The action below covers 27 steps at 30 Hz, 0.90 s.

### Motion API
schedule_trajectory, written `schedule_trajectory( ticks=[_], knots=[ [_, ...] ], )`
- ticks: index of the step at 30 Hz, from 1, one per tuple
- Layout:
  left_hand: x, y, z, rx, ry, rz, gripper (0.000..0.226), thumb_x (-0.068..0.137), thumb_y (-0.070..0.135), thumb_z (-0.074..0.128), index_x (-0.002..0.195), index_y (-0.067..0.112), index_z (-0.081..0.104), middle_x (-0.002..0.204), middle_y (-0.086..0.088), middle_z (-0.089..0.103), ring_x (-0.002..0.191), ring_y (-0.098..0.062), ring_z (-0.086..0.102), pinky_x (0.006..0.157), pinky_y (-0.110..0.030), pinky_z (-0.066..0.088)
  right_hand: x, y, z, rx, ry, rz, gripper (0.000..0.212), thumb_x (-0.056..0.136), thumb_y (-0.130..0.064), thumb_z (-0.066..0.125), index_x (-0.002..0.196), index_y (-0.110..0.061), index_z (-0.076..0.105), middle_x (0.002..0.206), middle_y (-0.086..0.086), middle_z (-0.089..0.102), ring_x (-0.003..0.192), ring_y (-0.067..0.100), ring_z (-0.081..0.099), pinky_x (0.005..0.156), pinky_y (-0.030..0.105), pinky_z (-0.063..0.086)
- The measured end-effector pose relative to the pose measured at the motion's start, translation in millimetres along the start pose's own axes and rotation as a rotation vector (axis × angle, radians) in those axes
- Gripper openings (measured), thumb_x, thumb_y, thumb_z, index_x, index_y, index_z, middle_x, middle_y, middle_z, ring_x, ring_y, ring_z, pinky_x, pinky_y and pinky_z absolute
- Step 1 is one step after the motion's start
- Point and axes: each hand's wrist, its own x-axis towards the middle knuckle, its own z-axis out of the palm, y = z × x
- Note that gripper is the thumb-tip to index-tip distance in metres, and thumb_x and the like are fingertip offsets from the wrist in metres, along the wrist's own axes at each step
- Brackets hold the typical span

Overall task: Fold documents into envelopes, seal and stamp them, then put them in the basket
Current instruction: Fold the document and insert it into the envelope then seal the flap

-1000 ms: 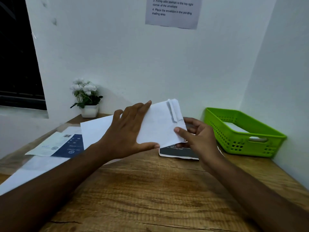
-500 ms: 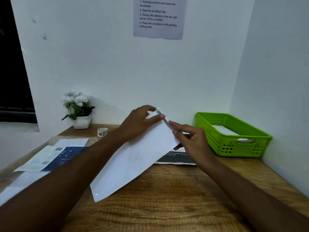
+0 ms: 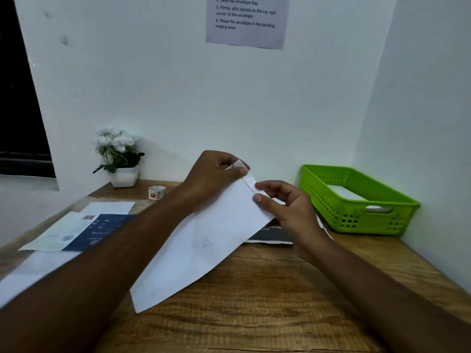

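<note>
between both hands (image 3: pixel 288 207), white envelope (image 3: pixel 204 248)

Both hands, left hand (image 3: pixel 212 174) and right hand (image 3: pixel 288 207), pinch a white envelope (image 3: pixel 204 245) above the wooden table (image 3: pixel 254 314), beside a green basket (image 3: pixel 356 200).

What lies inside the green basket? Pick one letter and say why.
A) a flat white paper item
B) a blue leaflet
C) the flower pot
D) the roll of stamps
A: a flat white paper item shows on the floor of the green basket, while the roll of stamps and the flower pot stand on the table far to its left.
</note>
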Motion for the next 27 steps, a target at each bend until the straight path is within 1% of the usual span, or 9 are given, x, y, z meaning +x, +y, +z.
schedule_trajectory(
  ticks=[3, 5, 10, 13, 15, 17, 20, 24, 27],
  knots=[
    [0, 6, -1, 0.106, 0.012, 0.053, 0.007, 0.075, 0.021, 0.079, 0.078, 0.02, 0.073, 0.074, 0.009, 0.07, 0.064, 0.002, 0.061, 0.058, -0.011, 0.046, 0, -4, 0, 0.05, 0.014, 0.043, 0.029, 0.077, -0.01, 0.08, 0.103, -0.02, 0.071, 0.088, 0.007, 0.073, 0.075, 0.015, 0.069, 0.057, 0.031, 0.055],
    [0, 10, -3, 0.215, 0.007, 0.096, 0.013, 0.07, 0.026, 0.083, 0.073, 0.023, 0.07, 0.072, 0.01, 0.069, 0.063, 0.003, 0.058, 0.057, -0.011, 0.043, -1, -5, 1, 0.042, 0.012, 0.073, 0.025, 0.076, -0.012, 0.081, 0.098, -0.019, 0.072, 0.087, 0.005, 0.075, 0.075, 0.014, 0.069, 0.057, 0.029, 0.052],
    [0, 13, -6, 0.328, -0.004, 0.159, 0.013, 0.067, 0.028, 0.083, 0.074, 0.021, 0.075, 0.073, 0.004, 0.072, 0.071, -0.011, 0.065, 0.063, -0.027, 0.047, -2, -6, 2, 0.095, -0.036, 0.162, 0.02, 0.081, -0.01, 0.075, 0.099, -0.019, 0.072, 0.093, 0.001, 0.077, 0.08, 0.009, 0.07, 0.059, 0.026, 0.053],
    [1, 12, -12, 0.282, 0.052, 0.171, 0.007, 0.07, 0.026, 0.081, 0.073, 0.023, 0.076, 0.073, 0.006, 0.072, 0.069, -0.006, 0.063, 0.06, -0.019, 0.044, 0, -9, 1, 0.213, -0.098, 0.221, 0.026, 0.086, -0.003, 0.067, 0.109, -0.015, 0.07, 0.102, 0.001, 0.076, 0.079, 0.009, 0.07, 0.058, 0.023, 0.054],
    [2, 13, -17, 0.245, 0.087, 0.167, 0.005, 0.072, 0.023, 0.08, 0.075, 0.022, 0.076, 0.074, 0.008, 0.072, 0.068, -0.003, 0.063, 0.06, -0.015, 0.045, 1, -10, 1, 0.275, -0.106, 0.249, 0.026, 0.087, -0.001, 0.064, 0.111, -0.01, 0.069, 0.094, 0.003, 0.075, 0.071, 0.011, 0.069, 0.059, 0.023, 0.056],
    [1, 14, -23, 0.182, 0.108, 0.145, 0.003, 0.075, 0.018, 0.078, 0.078, 0.019, 0.076, 0.073, 0.008, 0.072, 0.062, 0.001, 0.062, 0.059, -0.014, 0.046, 1, -10, 1, 0.298, -0.092, 0.276, 0.019, 0.087, -0.003, 0.066, 0.104, -0.007, 0.071, 0.081, 0.006, 0.073, 0.062, 0.013, 0.066, 0.058, 0.024, 0.057],
    [-2, 15, -31, 0.099, 0.111, 0.085, 0.006, 0.08, 0.015, 0.074, 0.085, 0.014, 0.077, 0.071, 0.004, 0.072, 0.058, 0.001, 0.06, 0.057, -0.013, 0.047, 1, -9, 2, 0.302, -0.059, 0.272, 0.011, 0.087, -0.006, 0.067, 0.097, -0.005, 0.072, 0.076, 0.008, 0.072, 0.062, 0.015, 0.067, 0.058, 0.023, 0.057],
    [0, 12, -37, -0.004, 0.105, 0.006, 0.01, 0.084, 0.015, 0.07, 0.09, 0.012, 0.077, 0.079, -0.002, 0.075, 0.067, -0.007, 0.065, 0.067, -0.021, 0.052, 0, -12, 3, 0.337, -0.03, 0.227, 0.013, 0.088, -0.003, 0.064, 0.097, -0.008, 0.072, 0.076, 0.004, 0.073, 0.062, 0.014, 0.065, 0.061, 0.024, 0.057],
    [-2, 11, -35, -0.117, 0.098, -0.071, 0.01, 0.086, 0.012, 0.068, 0.091, 0.01, 0.076, 0.083, -0.007, 0.075, 0.072, -0.014, 0.07, 0.069, -0.026, 0.055, 1, -14, 5, 0.326, 0.031, 0.207, 0.013, 0.089, -0.005, 0.065, 0.096, -0.011, 0.073, 0.08, 0.003, 0.073, 0.062, 0.013, 0.065, 0.058, 0.023, 0.055]
  ],
)
